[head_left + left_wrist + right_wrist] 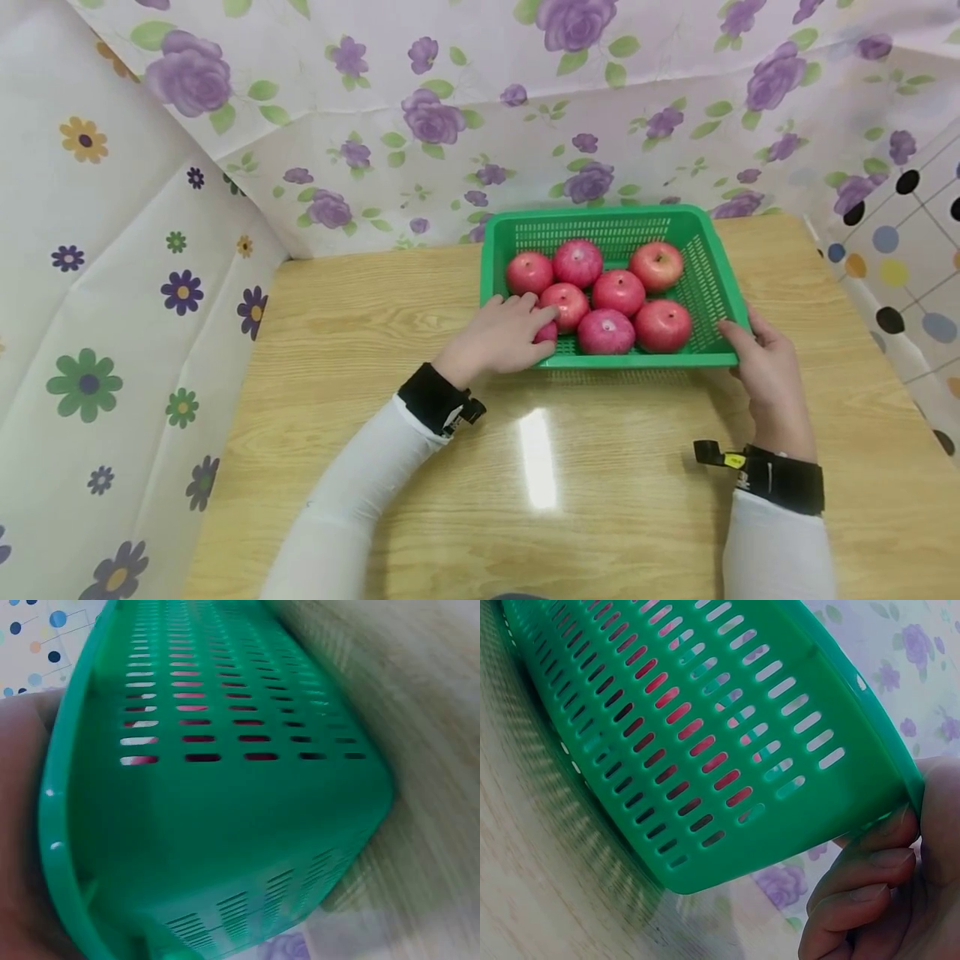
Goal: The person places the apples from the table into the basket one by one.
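A green plastic basket with slotted walls holds several red apples. Among them lie purplish-red, streaked round pieces, whose kind I cannot tell. My left hand reaches over the basket's front left corner. Its fingers bend around a purplish-red round piece, mostly hidden under the hand. At the front right corner, my right hand grips the rim, thumb on top. The right wrist view shows the fingers curled beneath that rim. In the left wrist view, the blurred left hand crosses the rim.
The basket is on a wooden table, close to a flowered cloth at the back. A daisy-print sheet hangs at left and a dotted one at right.
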`<control>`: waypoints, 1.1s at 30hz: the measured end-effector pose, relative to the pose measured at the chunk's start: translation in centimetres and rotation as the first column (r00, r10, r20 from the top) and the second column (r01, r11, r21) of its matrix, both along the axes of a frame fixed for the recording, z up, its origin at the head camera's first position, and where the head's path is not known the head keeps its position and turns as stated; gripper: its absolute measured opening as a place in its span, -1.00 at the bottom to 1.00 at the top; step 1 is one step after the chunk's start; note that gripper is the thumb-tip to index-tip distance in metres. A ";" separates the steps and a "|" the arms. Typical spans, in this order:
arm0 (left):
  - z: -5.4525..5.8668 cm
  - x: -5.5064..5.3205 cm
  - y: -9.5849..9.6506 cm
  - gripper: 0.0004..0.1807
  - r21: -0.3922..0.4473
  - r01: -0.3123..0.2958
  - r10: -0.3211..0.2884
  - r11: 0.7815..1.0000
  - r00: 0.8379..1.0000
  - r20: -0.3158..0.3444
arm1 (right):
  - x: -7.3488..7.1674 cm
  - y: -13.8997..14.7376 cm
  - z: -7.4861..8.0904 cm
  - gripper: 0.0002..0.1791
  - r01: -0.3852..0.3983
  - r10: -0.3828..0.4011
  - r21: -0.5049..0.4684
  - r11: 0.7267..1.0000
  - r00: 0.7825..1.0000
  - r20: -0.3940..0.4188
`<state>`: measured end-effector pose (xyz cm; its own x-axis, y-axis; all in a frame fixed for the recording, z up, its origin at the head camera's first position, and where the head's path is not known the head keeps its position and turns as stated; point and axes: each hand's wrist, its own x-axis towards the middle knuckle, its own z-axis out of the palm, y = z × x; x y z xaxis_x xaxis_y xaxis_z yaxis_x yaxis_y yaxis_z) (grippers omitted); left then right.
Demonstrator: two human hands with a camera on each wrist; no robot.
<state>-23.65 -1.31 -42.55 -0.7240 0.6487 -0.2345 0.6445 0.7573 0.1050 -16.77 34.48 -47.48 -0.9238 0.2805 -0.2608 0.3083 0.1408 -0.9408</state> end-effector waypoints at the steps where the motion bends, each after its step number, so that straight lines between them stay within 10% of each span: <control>1: 0.0 0.0 0.1 -0.34 -0.006 -0.001 0.001 1.000 1.000 0.007 | 0.0 0.0 0.0 -0.32 0.002 -0.002 -0.008 1.000 1.000 -0.004; 23: -0.6 1.1 1.4 0.01 -0.052 -0.102 0.107 0.993 0.989 0.103 | -0.4 0.3 -0.4 -0.32 -0.014 0.014 0.008 1.000 1.000 0.003; 33: -1.3 2.3 0.4 -0.13 0.152 -0.058 0.076 0.987 0.990 -0.118 | 0.5 0.9 -0.8 -0.30 -0.031 0.029 0.040 0.999 0.998 0.052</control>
